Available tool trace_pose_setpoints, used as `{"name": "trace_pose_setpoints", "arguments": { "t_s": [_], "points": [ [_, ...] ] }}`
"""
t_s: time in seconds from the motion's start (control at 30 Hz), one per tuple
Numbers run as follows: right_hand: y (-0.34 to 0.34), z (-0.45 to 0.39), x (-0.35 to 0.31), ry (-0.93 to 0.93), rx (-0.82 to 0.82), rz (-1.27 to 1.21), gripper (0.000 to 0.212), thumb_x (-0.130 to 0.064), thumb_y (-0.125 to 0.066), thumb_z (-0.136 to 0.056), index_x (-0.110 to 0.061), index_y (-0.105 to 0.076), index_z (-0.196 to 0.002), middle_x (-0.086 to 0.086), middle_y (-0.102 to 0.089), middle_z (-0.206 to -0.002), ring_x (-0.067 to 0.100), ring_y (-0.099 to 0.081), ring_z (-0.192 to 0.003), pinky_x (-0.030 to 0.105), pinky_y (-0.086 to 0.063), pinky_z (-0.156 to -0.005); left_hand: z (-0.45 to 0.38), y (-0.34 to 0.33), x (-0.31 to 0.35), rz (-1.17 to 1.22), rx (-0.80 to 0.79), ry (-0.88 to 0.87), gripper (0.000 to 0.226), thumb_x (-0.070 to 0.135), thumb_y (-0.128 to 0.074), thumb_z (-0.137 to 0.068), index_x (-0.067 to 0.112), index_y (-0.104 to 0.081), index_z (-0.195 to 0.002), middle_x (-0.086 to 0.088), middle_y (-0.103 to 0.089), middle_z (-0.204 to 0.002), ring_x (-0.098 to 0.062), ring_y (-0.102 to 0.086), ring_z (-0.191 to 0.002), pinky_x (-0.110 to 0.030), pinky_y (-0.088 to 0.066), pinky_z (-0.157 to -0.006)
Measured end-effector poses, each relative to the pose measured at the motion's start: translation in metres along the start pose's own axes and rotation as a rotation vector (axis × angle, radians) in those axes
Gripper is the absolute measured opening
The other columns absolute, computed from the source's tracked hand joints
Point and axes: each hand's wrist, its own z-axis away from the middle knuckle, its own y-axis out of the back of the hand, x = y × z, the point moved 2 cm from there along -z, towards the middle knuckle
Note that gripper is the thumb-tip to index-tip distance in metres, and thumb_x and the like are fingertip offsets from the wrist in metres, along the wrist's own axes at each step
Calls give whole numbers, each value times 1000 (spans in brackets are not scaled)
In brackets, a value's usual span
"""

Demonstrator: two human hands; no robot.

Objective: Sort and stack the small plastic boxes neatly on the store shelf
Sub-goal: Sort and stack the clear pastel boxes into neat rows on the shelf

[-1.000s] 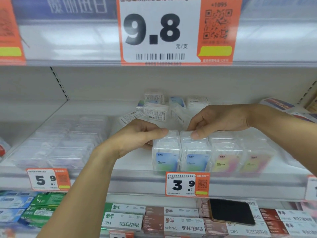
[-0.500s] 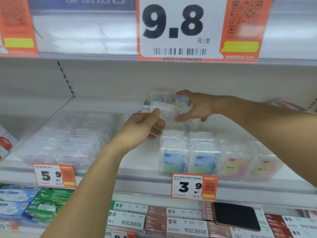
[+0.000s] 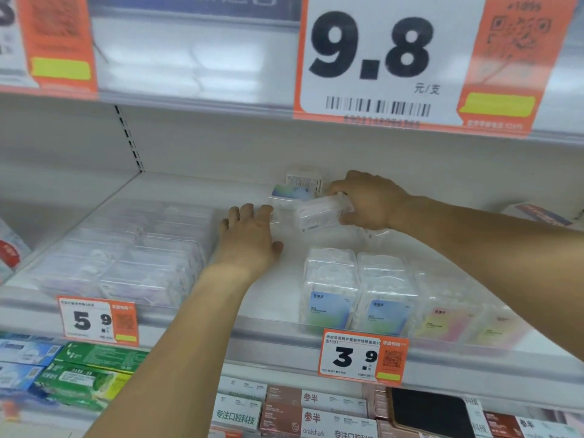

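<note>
With the right hand [image 3: 369, 200] pinching a clear box [image 3: 320, 213] at frame centre and the left hand [image 3: 249, 235] spread beside it, the person should lift it clear, label forward, toward the front row [image 3: 357, 289].

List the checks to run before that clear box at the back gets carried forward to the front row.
1. Right hand grips the clear box: ok.
2. Box level: not ok, it is tilted.
3. Left hand free to help: ok, fingers straight and touching a box next to it, gripping nothing.
4. Front row upright at the shelf edge: ok.
5. Bare shelf left of the row: ok.
6. Which label colour the held box has: cannot tell.
</note>
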Motion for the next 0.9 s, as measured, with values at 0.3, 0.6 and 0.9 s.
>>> {"name": "trace_pose_setpoints", "arguments": {
  "t_s": [0.3, 0.6, 0.9],
  "points": [
    [22, 22, 21, -188, 226, -507, 52, -20, -90, -65, -17, -68, -112, -5, -65, -109, 16, -61, -100, 31, -51, -86, 5, 11, -2, 58, -91, 11, 65, 44, -71, -77, 18, -45, -131, -9, -39, -130, -29, -33, -124, -34, -32, -100],
    [30, 54, 31, 7, 124, -873, 41, 21, -78, -63, -4, -70, -95, -6, -65, -100, 15, -60, -96, 15, -52, -75, 13, 38, -2, 554, 85, -59, 63, 19, -86, -64, 26, -39, -105, 4, -62, -97, -18, -60, -85, -28, -48, -58],
    [22, 59, 36, -91, -68, -1078, 29, 4, -68, -72, -20, -78, -84, -1, -69, -123, 23, -64, -111, 32, -52, -82, 18, 43, 9, 691, 45, 3, 79, 50, -89, -56, 31, -43, -117, 14, -59, -98, -3, -59, -88, -18, -48, -64]
  ]
}}
